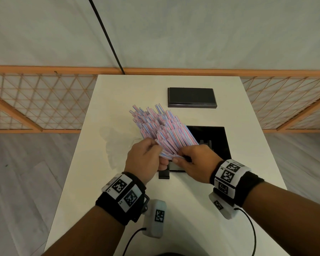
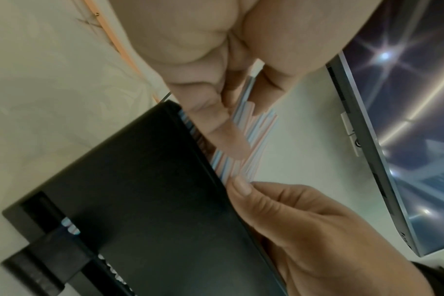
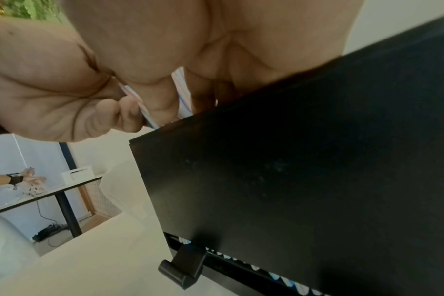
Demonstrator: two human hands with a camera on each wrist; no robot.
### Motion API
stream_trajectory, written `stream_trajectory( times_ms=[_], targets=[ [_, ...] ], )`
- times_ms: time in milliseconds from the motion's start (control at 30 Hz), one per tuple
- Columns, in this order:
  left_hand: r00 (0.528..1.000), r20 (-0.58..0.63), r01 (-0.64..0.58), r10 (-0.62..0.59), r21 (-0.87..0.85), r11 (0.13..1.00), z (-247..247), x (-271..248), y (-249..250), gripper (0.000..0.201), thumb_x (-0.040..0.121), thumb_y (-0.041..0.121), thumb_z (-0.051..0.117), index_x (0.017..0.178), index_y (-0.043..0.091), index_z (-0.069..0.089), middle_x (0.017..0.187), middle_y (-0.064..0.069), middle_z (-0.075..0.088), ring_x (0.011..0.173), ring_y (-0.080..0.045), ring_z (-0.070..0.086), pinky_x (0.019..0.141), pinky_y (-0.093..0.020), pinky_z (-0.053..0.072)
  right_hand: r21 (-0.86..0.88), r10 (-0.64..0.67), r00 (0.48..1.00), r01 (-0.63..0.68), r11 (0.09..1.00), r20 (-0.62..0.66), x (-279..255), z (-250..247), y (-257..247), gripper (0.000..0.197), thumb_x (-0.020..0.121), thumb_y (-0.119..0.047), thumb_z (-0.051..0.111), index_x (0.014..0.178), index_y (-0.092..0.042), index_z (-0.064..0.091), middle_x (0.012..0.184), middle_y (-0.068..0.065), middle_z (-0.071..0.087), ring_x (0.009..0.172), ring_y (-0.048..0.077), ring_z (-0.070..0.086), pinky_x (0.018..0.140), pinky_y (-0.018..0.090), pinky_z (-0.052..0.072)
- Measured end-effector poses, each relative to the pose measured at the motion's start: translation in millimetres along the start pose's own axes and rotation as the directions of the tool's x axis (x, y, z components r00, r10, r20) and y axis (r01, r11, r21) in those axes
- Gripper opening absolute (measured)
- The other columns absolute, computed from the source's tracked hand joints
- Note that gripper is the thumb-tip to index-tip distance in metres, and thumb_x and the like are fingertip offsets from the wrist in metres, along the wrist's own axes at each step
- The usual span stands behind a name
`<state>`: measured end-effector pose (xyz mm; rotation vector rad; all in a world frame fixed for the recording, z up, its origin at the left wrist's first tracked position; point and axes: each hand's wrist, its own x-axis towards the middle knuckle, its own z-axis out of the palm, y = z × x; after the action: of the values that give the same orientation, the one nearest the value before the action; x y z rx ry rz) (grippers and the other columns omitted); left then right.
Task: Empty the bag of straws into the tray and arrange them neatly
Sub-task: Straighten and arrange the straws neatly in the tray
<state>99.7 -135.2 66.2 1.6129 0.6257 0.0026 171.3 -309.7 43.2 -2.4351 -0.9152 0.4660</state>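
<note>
A thick bundle of pink-and-blue striped straws (image 1: 161, 126) fans up and away to the left over the black tray (image 1: 220, 143). My left hand (image 1: 151, 152) grips the bundle's near end from the left. My right hand (image 1: 183, 156) pinches the same end from the right, just above the tray's near left corner. In the left wrist view my fingers (image 2: 216, 120) curl round the straws (image 2: 251, 140) beside the tray wall (image 2: 139, 190). The right wrist view shows straws (image 3: 183, 94) between my fingers, above the tray's front (image 3: 292, 170). Striped straw ends (image 3: 279, 278) show in the tray's low slot.
The empty clear bag (image 1: 116, 143) lies crumpled on the white table (image 1: 192, 209), left of the tray. A black lid (image 1: 191, 97) lies flat at the back. A black tab (image 1: 163, 174) juts from the tray's near side. A monitor (image 2: 406, 140) stands to the right.
</note>
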Motion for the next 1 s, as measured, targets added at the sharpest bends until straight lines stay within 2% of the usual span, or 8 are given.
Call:
stream_trajectory(
  times_ms=[167,433,600,733,800,867,933,1000],
  targets=[
    [0.998,-0.052,-0.032,0.037,0.080,0.996,-8,-4,-5,0.022,0.098,0.023,0.060,0.089,0.004,0.067,0.066,-0.012,0.073,0.059,-0.026,0.072,0.062,-0.043,0.064,-0.092,0.116,0.981,-0.103,0.990,0.154,3,1,-1,0.042,0.096,-0.055,0.043,0.063,-0.030,0.041,0.062,-0.008,0.049,0.060,0.012,0.048,0.061,0.028,0.041],
    [0.985,-0.016,-0.161,0.171,0.268,0.950,-5,-6,-17,0.035,0.105,0.037,0.042,0.089,0.011,0.059,0.071,-0.006,0.070,0.060,-0.021,0.069,0.065,-0.053,0.060,-0.003,-0.023,0.988,0.024,1.000,0.152,9,-1,-10,0.024,0.100,-0.038,0.048,0.080,-0.025,0.054,0.063,-0.010,0.049,0.058,0.003,0.046,0.062,0.027,0.041],
    [0.893,0.008,-0.393,0.449,0.500,0.772,-17,-5,-15,0.030,0.100,0.036,0.048,0.089,0.011,0.060,0.074,-0.001,0.065,0.066,-0.021,0.060,0.066,-0.033,0.045,-0.136,0.100,0.964,-0.067,0.988,0.247,12,0,-12,0.034,0.098,-0.053,0.039,0.074,-0.030,0.045,0.068,-0.009,0.050,0.074,0.019,0.054,0.070,0.031,0.046],
    [0.792,-0.165,-0.444,0.587,0.504,0.741,-31,-6,-11,0.029,0.094,0.042,0.052,0.092,0.013,0.056,0.085,0.000,0.059,0.068,-0.018,0.053,0.064,-0.015,0.034,-0.155,0.124,0.950,-0.082,0.985,0.285,10,1,-15,0.034,0.097,-0.057,0.039,0.107,-0.030,0.057,0.084,-0.007,0.053,0.094,0.026,0.060,0.081,0.035,0.051],
    [0.840,-0.257,-0.358,0.478,0.399,0.844,-33,-2,-11,0.039,0.091,0.053,0.048,0.097,0.014,0.050,0.092,-0.002,0.056,0.077,-0.020,0.052,0.068,-0.015,0.034,-0.180,0.146,0.944,-0.095,0.979,0.295,10,-1,-17,0.036,0.096,-0.057,0.041,0.110,-0.029,0.057,0.082,-0.006,0.052,0.091,0.026,0.059,0.079,0.032,0.050],
    [0.932,-0.273,-0.181,0.238,0.218,0.959,-30,8,-16,0.060,0.083,0.068,0.041,0.106,0.013,0.048,0.102,-0.003,0.055,0.094,-0.023,0.054,0.080,-0.026,0.039,-0.207,0.172,0.934,-0.110,0.972,0.312,12,-2,-21,0.037,0.094,-0.060,0.043,0.108,-0.029,0.059,0.083,-0.006,0.053,0.091,0.024,0.059,0.079,0.033,0.051],
    [0.979,-0.203,-0.022,0.024,0.012,1.000,-21,14,-16,0.083,0.071,0.084,0.034,0.114,0.014,0.048,0.103,0.001,0.054,0.106,-0.027,0.055,0.096,-0.040,0.043,-0.197,0.183,0.926,-0.122,0.973,0.330,14,-1,-24,0.041,0.091,-0.062,0.046,0.110,-0.029,0.060,0.090,-0.005,0.061,0.096,0.024,0.061,0.084,0.037,0.053],
    [0.988,-0.143,0.048,-0.058,-0.075,0.996,-10,13,-17,0.097,0.071,0.089,0.031,0.126,0.010,0.047,0.114,-0.005,0.057,0.108,-0.027,0.052,0.104,-0.043,0.040,-0.139,0.159,0.923,-0.117,0.983,0.351,17,-1,-26,0.047,0.090,-0.062,0.047,0.124,-0.031,0.058,0.112,-0.001,0.066,0.108,0.025,0.060,0.092,0.039,0.052]
  ],
)
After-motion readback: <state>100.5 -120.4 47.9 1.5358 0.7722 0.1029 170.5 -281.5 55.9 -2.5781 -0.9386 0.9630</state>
